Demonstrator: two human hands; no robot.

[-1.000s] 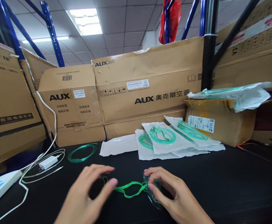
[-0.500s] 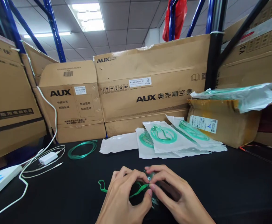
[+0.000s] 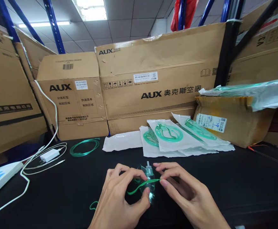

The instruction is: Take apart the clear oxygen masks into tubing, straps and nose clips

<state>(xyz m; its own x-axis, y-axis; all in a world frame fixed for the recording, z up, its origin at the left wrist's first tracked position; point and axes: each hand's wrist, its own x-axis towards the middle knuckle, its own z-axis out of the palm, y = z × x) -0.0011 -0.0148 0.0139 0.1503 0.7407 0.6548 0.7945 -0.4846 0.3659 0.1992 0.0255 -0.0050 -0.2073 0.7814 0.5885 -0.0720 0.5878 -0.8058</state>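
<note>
A clear green-tinted oxygen mask (image 3: 150, 187) with a pale tube connector at its top is between my hands, low over the black table. My left hand (image 3: 123, 194) curls round its left side, thumb and index finger at the mask; its other fingers partly hide what they touch. A green elastic strap (image 3: 139, 187) stretches across the front of the mask. My right hand (image 3: 184, 187) pinches the strap's right end between thumb and index finger, to the right of the mask. Beyond my left wrist, a green strap loop (image 3: 93, 205) shows on the table.
White packets with coiled green tubing (image 3: 169, 136) lie at the back, beside a white packet (image 3: 122, 141). A loose green tube coil (image 3: 84, 148) sits left of them. Further left are a charger (image 3: 49, 155), cables and a power strip (image 3: 3, 179). Cardboard boxes (image 3: 153, 79) wall the rear.
My right hand has drawn away to the right, pulling the strap end out from the mask. The mask and its connector now show more between my hands. The view has shifted slightly.
</note>
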